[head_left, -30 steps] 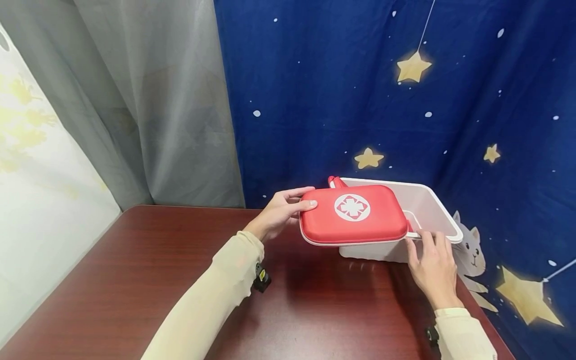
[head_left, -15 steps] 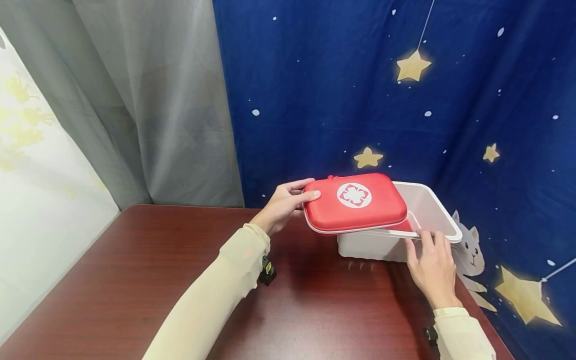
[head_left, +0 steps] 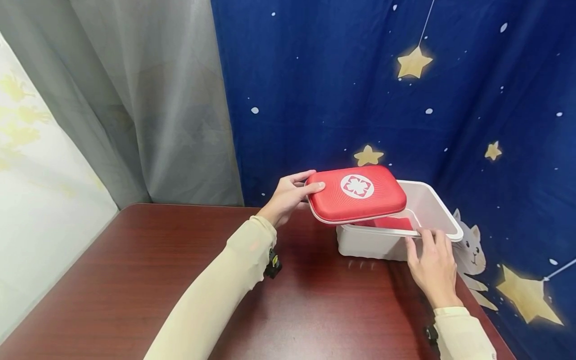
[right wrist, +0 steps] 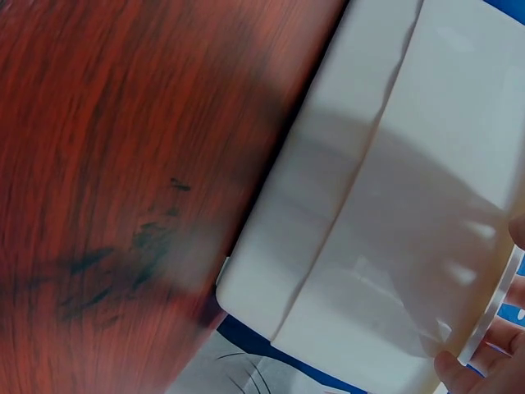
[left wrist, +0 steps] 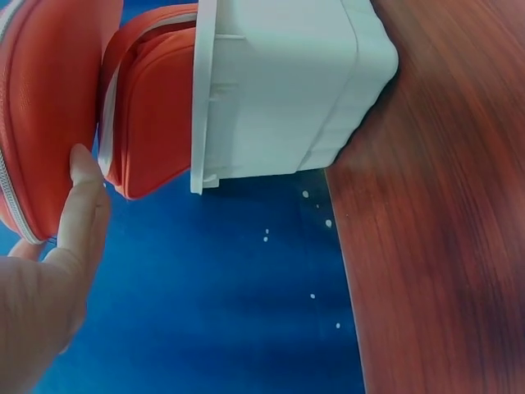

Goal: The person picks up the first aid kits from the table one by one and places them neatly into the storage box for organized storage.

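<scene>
A flat red zippered first aid case point(head_left: 360, 202) with a round white emblem is tilted above the left part of a white plastic bin point(head_left: 371, 242). My left hand point(head_left: 288, 197) grips its left end, thumb on top and fingers underneath. Inside the bin lies something red point(head_left: 396, 223), partly covered by the case. In the left wrist view, a second red zippered bag point(left wrist: 160, 107) sticks out past the bin's rim, close to the held case. My right hand point(head_left: 434, 267) holds the bin's front rim near its right corner, fingers over the edge and thumb outside.
The bin stands at the back right of a dark red-brown wooden table point(head_left: 135, 280), near its edge. Right behind hangs a blue curtain point(head_left: 315, 90) with stars and a cat print. A grey curtain point(head_left: 180, 100) hangs at the left.
The left hand has raised the first aid case and shifted it slightly right and back, uncovering more of the bin's front and the red thing inside. The right hand has stayed on the rim.
</scene>
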The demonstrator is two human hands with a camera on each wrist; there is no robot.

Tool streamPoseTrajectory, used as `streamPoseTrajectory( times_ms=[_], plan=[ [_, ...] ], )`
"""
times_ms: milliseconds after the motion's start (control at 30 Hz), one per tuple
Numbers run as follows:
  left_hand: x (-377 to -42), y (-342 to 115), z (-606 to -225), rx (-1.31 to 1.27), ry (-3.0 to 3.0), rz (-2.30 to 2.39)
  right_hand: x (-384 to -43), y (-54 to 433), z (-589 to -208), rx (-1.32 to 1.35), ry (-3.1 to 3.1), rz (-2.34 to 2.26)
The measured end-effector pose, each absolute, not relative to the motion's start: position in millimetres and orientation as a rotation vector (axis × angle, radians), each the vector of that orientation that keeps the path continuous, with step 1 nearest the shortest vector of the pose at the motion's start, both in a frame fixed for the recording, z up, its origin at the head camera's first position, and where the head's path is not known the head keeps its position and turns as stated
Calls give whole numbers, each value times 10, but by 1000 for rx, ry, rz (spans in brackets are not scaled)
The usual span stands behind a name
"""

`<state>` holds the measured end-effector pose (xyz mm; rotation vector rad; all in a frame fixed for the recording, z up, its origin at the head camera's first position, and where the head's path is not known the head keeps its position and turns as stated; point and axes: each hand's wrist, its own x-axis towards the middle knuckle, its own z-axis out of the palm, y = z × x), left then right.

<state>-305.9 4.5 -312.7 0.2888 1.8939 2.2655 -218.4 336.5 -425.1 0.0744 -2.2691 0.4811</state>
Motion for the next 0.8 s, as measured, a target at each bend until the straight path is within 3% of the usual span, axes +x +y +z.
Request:
streamPoseTrajectory(
  times_ms=[800],
  plan=[
    [-3124, 293, -2954, 243, 1985, 2295, -2202, 3374, -4264, 58, -2282, 497]
  ],
)
